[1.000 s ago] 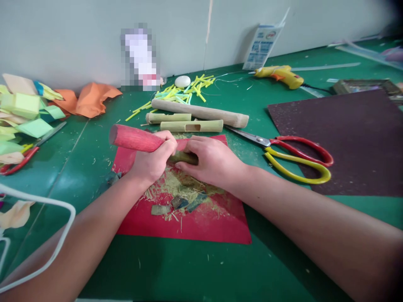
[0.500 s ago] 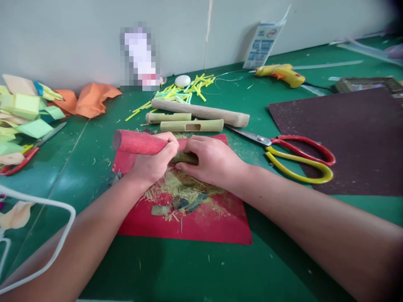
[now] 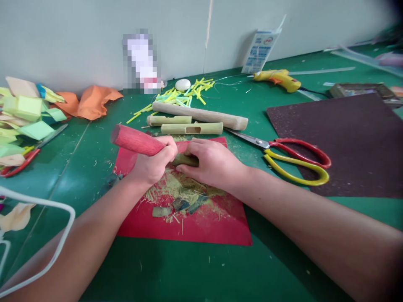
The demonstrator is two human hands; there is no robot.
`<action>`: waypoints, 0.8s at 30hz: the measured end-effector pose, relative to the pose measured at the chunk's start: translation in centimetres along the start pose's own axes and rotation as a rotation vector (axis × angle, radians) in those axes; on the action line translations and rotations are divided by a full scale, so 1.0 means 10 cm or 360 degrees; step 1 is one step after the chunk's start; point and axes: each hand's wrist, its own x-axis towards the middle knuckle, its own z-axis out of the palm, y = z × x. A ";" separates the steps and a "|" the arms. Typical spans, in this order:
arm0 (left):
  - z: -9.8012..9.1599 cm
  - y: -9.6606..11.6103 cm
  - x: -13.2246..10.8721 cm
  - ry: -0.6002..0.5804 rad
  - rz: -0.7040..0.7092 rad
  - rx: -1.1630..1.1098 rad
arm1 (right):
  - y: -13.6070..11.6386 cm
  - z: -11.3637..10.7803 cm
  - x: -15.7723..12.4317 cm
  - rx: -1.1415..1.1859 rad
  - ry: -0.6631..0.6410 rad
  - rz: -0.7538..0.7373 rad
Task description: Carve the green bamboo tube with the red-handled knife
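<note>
My left hand is closed round a red wooden handle that sticks out up and to the left; whatever is on its other end is hidden between my hands. My right hand presses down on a short greenish bamboo piece, fingers curled over it. Both hands work above a red sheet strewn with bamboo shavings and a few dark chips.
Two bamboo tubes and a wooden stick lie behind the red sheet. Red-and-yellow scissors lie to the right beside a dark brown sheet. A yellow glue gun, yellow straw bits and paper scraps surround them.
The red handle has tilted up slightly at its free end. My hands stay in nearly the same place on the bamboo piece.
</note>
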 end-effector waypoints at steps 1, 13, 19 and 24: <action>0.00 0.00 0.00 0.0006 -0.0025 -0.0006 | 0.00 0.00 0.00 0.0011 0.0005 0.0009; -0.01 -0.01 0.03 -0.0051 -0.0101 0.0067 | 0.00 0.00 -0.01 -0.0010 -0.0006 0.0005; -0.02 -0.02 0.04 -0.0061 -0.0103 0.0081 | 0.01 0.00 0.00 -0.0024 -0.0010 -0.0004; -0.03 -0.02 0.04 -0.0094 -0.0090 0.0093 | 0.02 0.00 0.00 -0.0018 -0.0012 -0.0001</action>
